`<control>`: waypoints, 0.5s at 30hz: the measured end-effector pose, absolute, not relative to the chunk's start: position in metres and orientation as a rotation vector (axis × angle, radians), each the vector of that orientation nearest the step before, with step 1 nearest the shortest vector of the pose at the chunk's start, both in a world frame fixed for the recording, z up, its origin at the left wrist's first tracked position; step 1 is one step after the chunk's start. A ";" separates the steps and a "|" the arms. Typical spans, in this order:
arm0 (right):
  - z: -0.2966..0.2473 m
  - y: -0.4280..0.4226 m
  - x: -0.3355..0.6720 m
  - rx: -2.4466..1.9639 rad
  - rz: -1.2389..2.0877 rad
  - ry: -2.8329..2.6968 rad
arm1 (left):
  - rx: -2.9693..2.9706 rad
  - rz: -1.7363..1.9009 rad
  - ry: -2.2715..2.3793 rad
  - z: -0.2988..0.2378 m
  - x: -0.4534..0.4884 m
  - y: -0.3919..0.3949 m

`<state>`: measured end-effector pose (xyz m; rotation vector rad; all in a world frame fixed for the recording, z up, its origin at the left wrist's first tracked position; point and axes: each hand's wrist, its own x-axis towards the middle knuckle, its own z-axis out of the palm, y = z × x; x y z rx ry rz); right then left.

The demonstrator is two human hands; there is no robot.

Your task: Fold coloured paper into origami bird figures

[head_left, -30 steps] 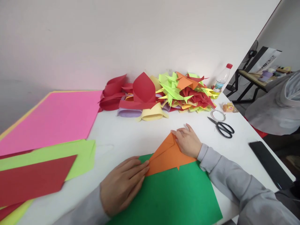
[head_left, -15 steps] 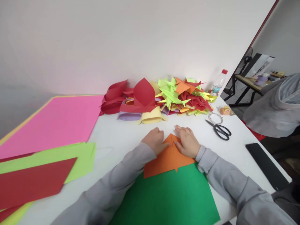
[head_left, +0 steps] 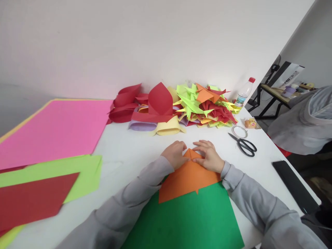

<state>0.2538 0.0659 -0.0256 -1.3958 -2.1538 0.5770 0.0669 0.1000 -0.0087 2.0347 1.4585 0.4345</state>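
A folded sheet of orange paper (head_left: 190,181) lies over the far end of a green sheet (head_left: 192,221), its pointed top facing away from me. My left hand (head_left: 175,154) has its fingers curled round the upper left edge of the orange paper, thumb near the middle crease. On the opposite edge, my right hand (head_left: 209,156) grips the paper between thumb and fingers near the tip. A small orange point sticks out below the lower edge onto the green sheet.
Black-handled scissors (head_left: 243,145), a tape roll (head_left: 239,131) and a wrapped snack (head_left: 250,123) lie at the right. Folded paper shapes (head_left: 204,103) are heaped by the wall, near a bottle (head_left: 243,93). Coloured sheets (head_left: 70,128) cover the left. A person (head_left: 303,121) sits at right.
Both hands have shifted slightly at the tip of the orange paper, with my right fingers now more bent inward. The view has turned a little.
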 end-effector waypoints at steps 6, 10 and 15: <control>-0.018 0.062 0.252 -1.188 1.046 -1.777 | 1.746 0.531 1.177 -0.006 0.063 0.098; -0.011 0.062 0.253 -1.165 1.197 -1.693 | 1.577 0.587 0.984 -0.003 0.065 0.094; -0.009 0.063 0.255 -1.244 1.142 -1.751 | 1.467 0.648 0.894 0.000 0.069 0.089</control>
